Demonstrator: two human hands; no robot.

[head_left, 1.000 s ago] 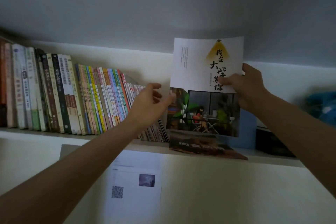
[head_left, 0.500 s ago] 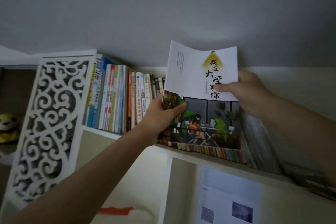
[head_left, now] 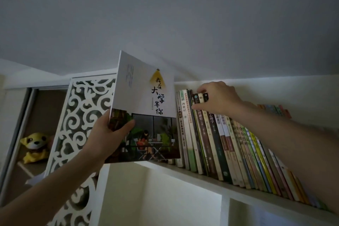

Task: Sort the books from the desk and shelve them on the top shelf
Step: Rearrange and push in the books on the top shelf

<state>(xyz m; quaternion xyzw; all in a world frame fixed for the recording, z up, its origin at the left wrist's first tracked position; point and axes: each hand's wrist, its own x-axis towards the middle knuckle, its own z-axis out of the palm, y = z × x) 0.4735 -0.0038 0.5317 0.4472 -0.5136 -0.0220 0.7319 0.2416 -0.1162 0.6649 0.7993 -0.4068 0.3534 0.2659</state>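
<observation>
Seen from the head camera, looking steeply up under a plain grey ceiling, the left hand (head_left: pixel 108 137) holds a large thin book (head_left: pixel 145 108) upright by its lower left edge, thumb across the front cover and the other fingers hidden behind it. The cover is white above, with black brush-written characters under a small yellow lamp shape, and below it carries a dark illustration of a figure seated at a table among green plants. The book stands in the air at the left end of the top shelf (head_left: pixel 211 178), its lower right corner overlapping the first spines there; whether it touches them cannot be told. The right hand (head_left: pixel 218 98) reaches over the row of shelved books (head_left: pixel 220 145), its thumb and fingers pinching together on the top ends of a few dark spines near the left of the row. The row leans slightly and runs off to the right, pale and dark spines giving way to thin brightly coloured ones. Left of the held book stands a white panel (head_left: pixel 80 119) cut through with scrolling openwork, and beyond it, in a dim recess, sits a yellow plush toy (head_left: pixel 35 147). Below the shelf the white wall of a lower compartment shows, lit from beneath.
</observation>
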